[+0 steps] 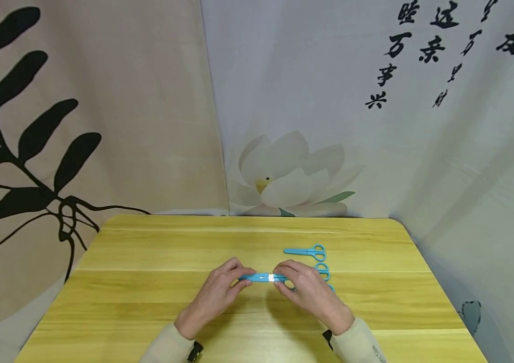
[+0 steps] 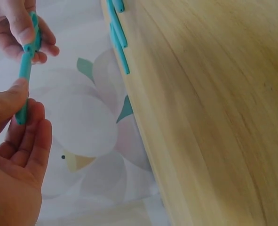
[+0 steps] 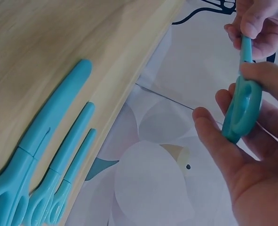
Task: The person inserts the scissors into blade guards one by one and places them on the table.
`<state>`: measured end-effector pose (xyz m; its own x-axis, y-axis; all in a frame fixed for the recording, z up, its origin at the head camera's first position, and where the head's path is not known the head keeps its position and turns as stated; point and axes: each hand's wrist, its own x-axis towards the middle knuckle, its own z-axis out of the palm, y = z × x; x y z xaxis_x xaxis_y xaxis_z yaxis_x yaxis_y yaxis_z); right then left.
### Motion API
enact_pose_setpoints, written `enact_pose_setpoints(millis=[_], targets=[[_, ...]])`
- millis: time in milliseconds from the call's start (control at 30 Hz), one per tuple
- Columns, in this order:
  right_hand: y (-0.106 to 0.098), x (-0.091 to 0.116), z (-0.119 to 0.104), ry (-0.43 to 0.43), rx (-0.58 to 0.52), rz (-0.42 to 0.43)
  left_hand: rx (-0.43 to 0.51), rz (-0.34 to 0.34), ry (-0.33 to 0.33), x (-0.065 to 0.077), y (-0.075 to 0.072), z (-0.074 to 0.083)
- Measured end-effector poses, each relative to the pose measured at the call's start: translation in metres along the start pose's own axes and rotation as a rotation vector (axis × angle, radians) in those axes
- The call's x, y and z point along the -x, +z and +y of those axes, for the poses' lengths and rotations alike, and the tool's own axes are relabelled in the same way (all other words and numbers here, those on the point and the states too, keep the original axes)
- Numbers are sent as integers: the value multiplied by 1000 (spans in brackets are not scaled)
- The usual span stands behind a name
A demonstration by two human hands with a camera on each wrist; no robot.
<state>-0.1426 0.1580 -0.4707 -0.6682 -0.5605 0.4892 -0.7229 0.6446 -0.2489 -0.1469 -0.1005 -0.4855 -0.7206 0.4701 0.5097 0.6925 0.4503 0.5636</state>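
Observation:
A pair of blue scissors (image 1: 257, 277) in a blade cover (image 2: 25, 70) is held level above the table by both hands. My left hand (image 1: 216, 290) pinches the tip end of the cover between thumb and fingers. At the other end, my right hand (image 1: 309, 290) grips the scissors by the handle (image 3: 230, 125), thumb on top near where the cover meets it. Just beyond the right hand, more covered blue scissors (image 1: 300, 251) lie on the table. The right wrist view shows a large pair (image 3: 54, 110) beside two smaller ones (image 3: 73, 136).
The wood-grain table (image 1: 148, 292) has rounded far corners. Behind it hangs a pale curtain (image 1: 284, 75) printed with a lotus flower, dark leaves and black characters. The lying scissors are lined up side by side, handles to the right in the head view.

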Motion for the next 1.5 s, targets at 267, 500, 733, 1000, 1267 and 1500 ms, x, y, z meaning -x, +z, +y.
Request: enact_pose_setpoints(millis=[267, 500, 733, 1000, 1267, 1500], targets=[[-1, -1, -2, 7, 0, -7, 5, -1, 12, -1, 0, 0], [1, -3, -4, -15, -5, 6, -25, -15, 24, 0, 1, 1], [1, -5, -7, -17, -5, 9, -42, -7, 31, -1, 2, 3], [6, -7, -9, -64, 25, 41, -58, -37, 52, 0, -2, -1], [9, 2, -10, -99, 51, 24, -93, -16, 71, 10, 9, 4], [2, 13, -9, -114, 54, -9, -97, -77, 28, 14, 23, 16]])
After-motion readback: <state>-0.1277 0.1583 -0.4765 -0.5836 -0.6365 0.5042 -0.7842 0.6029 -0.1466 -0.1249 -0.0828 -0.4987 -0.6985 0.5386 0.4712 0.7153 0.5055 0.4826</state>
